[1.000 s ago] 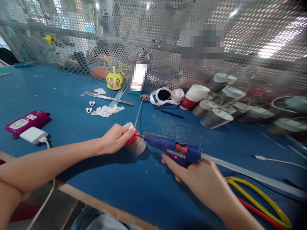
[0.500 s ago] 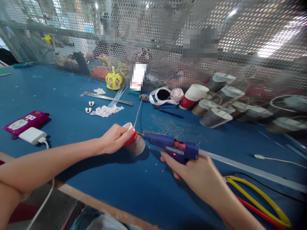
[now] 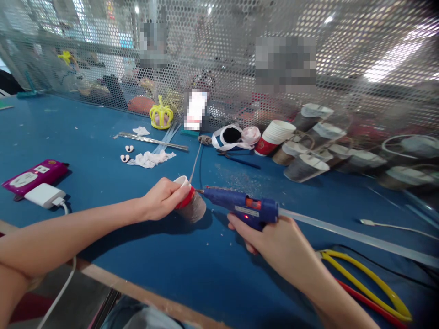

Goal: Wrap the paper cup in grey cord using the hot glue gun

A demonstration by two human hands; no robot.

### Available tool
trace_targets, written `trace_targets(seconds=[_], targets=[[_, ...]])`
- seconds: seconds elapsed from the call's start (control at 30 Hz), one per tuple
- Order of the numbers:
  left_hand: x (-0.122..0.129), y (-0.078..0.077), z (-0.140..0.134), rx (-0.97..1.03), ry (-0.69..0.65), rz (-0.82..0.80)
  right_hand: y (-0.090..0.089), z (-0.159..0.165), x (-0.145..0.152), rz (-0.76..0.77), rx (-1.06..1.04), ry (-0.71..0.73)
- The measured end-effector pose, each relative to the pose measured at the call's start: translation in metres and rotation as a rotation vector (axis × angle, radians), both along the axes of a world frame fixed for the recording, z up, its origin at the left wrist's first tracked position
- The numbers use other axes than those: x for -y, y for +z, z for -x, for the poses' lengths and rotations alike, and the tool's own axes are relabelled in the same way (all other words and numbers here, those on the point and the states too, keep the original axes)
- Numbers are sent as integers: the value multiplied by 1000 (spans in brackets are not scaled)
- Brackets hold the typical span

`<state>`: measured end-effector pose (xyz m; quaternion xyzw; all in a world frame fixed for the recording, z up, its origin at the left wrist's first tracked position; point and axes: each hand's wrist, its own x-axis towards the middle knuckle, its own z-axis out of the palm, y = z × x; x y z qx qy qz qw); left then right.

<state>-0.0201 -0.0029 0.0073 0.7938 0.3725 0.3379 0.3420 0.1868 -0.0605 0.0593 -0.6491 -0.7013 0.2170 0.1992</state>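
Grips the cup (image 3: 194,208) with the left hand (image 3: 166,197) clamped around its upper end; wraps the right hand (image 3: 277,246) around the glue gun (image 3: 230,201).

Shows a bare left hand (image 3: 163,198), a bare right hand (image 3: 279,246) and bare forearms (image 3: 99,220); wears blue-grey fabric (image 3: 140,316) lower down, darker at one side, paler mid-front

The hot-glue gun (image 3: 236,202) is dark blue with an orange patch; the paper cup (image 3: 189,199) is red, white and greyish brown; the tabletop (image 3: 164,260) is blue, the crown (image 3: 161,111) bright yellow.
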Motion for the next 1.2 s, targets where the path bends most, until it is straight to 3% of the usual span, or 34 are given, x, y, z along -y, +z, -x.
trace_targets(seconds=[0.13,0.37,0.57,1.2], targets=[[0,-2,1,6,-20,-2,3,-1,2,21,22,54],[0,-2,1,1,11,2,1,6,-1,88,-82,-80],[0,-1,1,-1,-10,5,-5,1,4,91,-112,-23],[1,-1,1,-11,21,37,10,7,8,-17,0,16]])
